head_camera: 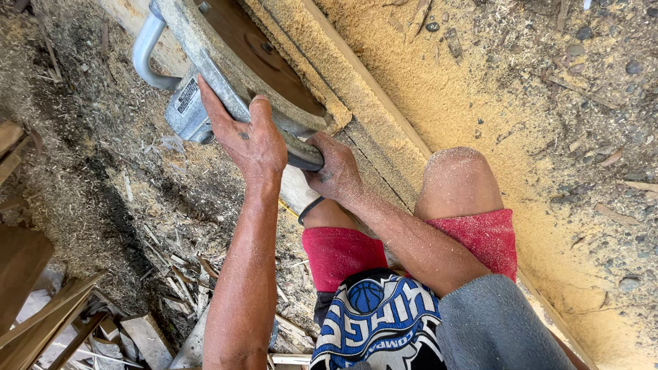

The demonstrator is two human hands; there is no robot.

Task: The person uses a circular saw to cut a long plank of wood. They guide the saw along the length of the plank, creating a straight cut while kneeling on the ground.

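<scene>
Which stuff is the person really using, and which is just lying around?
In use:
left hand on the grey metal saw body
right hand gripping its dark handle
the long plank under the saw

Just lying about:
wood offcuts
sawdust
small stones

Person seen from above: left hand and right hand bare, both forearms bare and flecked with fine sawdust, with small dark marks on the backs of the hands. Red shorts reach to just above the knees, which are dusted with sawdust. A garment with a blue, white and black print, including a round ball motif, hangs at the waist. A grey short sleeve covers the right upper arm.
</scene>
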